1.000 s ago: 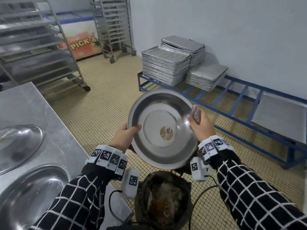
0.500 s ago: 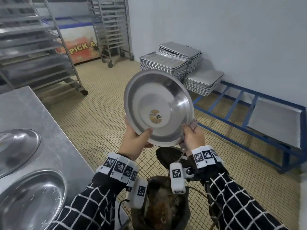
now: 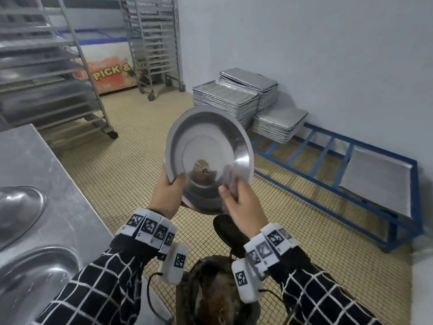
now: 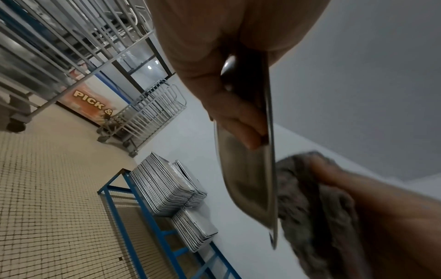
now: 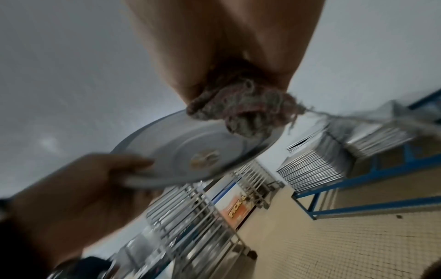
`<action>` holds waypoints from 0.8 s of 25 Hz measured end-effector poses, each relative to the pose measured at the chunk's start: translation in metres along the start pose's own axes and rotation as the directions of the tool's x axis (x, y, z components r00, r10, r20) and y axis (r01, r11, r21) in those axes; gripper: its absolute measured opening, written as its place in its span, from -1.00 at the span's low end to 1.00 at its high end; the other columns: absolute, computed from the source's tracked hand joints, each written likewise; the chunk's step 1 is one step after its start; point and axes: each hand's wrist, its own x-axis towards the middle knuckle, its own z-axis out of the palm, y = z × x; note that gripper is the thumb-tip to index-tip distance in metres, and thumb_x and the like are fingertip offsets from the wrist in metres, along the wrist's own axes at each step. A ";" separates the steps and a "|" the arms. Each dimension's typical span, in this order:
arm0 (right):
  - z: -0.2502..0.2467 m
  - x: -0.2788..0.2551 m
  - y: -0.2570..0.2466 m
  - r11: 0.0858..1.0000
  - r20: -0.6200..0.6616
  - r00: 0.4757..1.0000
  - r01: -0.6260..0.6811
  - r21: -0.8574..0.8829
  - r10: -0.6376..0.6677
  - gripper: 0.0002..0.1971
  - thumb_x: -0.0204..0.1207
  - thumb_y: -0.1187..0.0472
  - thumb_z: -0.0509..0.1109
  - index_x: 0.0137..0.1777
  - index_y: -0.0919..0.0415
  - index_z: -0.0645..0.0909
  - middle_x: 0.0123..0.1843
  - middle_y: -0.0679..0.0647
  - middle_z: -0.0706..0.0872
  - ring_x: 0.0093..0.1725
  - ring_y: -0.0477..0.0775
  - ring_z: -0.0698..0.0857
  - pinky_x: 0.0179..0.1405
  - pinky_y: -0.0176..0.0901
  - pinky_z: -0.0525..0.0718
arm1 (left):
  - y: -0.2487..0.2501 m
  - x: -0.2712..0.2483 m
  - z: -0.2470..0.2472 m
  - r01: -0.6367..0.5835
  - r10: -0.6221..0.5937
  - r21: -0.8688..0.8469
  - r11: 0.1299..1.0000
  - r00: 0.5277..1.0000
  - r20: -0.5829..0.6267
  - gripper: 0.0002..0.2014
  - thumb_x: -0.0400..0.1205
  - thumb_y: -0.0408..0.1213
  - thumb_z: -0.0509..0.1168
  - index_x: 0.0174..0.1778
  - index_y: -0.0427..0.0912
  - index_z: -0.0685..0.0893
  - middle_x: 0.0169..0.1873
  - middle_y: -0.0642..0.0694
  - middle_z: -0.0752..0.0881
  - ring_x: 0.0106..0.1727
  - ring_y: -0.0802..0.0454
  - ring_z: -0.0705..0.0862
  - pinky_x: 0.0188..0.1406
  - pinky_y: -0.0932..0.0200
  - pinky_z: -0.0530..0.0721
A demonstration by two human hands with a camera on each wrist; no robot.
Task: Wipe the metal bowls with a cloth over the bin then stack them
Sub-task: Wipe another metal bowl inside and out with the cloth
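Observation:
I hold a round metal bowl tilted up with its inside facing me, a small sticker at its centre. My left hand grips its lower left rim, thumb inside and fingers behind, as the left wrist view shows with the bowl edge-on. My right hand clutches a grey-brown cloth and presses it on the bowl's lower right inner wall; the cloth is blurred. The dark bin stands below the bowl, between my forearms.
A steel table on my left carries two more metal bowls. Stacked baking trays sit on a blue floor rack along the right wall. Wheeled tray racks stand behind on the tiled floor.
The bowl rose and tilted more upright. My left hand shifted from the left rim to the lower rim; my right hand brought the cloth from the right rim down to the lower inner wall.

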 end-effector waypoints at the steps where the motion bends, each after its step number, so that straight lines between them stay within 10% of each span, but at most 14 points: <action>1: 0.013 -0.003 -0.002 0.991 0.082 0.992 0.099 -0.090 -0.092 -0.66 0.67 -0.09 0.13 0.34 0.02 0.44 0.19 -0.07 0.63 0.07 -0.24 0.66 0.07 -0.24 0.69 | 0.002 0.000 0.002 -0.022 0.022 -0.031 0.999 1.000 0.012 -0.69 0.73 -0.26 0.16 0.40 -0.05 0.46 0.04 0.01 0.67 0.13 -0.02 0.66 0.11 0.10 0.65; 5: 0.042 -0.014 0.016 0.842 0.240 0.917 0.389 -0.373 -0.318 -0.45 0.73 -0.15 -0.18 0.67 0.00 0.11 0.67 -0.07 0.24 0.66 -0.13 0.13 0.62 -0.07 0.18 | 0.011 0.000 0.005 -0.099 0.103 -0.102 0.990 0.994 0.034 -0.86 0.73 -0.22 0.18 0.05 0.16 0.56 -0.05 0.16 0.71 0.01 0.28 0.69 -0.16 0.43 0.63; 10: 0.019 -0.001 0.041 0.713 0.173 0.962 0.274 -0.645 -0.213 -0.38 0.67 -0.18 -0.33 0.65 0.01 0.16 0.66 -0.05 0.22 0.68 -0.05 0.03 0.64 0.08 0.12 | 0.008 0.007 -0.003 -0.133 0.136 -0.085 0.987 0.990 0.036 -0.87 0.73 -0.19 0.19 0.02 0.15 0.61 -0.08 0.07 0.77 -0.02 0.18 0.76 -0.07 0.24 0.70; 15: 0.051 -0.013 0.006 0.926 0.145 0.950 0.304 -0.224 -0.277 -0.50 0.75 -0.11 -0.16 0.62 -0.02 0.22 0.65 -0.10 0.27 0.65 -0.20 0.09 0.64 -0.18 0.10 | 0.007 0.008 0.003 -0.176 0.179 -0.103 0.979 0.983 0.028 -0.86 0.72 -0.25 0.19 0.00 0.11 0.60 -0.09 0.05 0.75 -0.16 0.32 0.76 -0.25 0.39 0.68; 20: 0.017 -0.002 0.037 0.644 0.134 0.969 0.240 -0.726 -0.210 -0.42 0.71 -0.14 -0.30 0.63 0.00 0.21 0.66 -0.03 0.26 0.68 -0.01 0.06 0.67 0.07 -0.02 | 0.010 0.013 -0.006 -0.147 0.144 -0.103 0.984 0.989 -0.031 -0.87 0.72 -0.20 0.21 -0.04 0.08 0.66 -0.18 0.09 0.79 -0.16 0.21 0.75 -0.23 0.33 0.67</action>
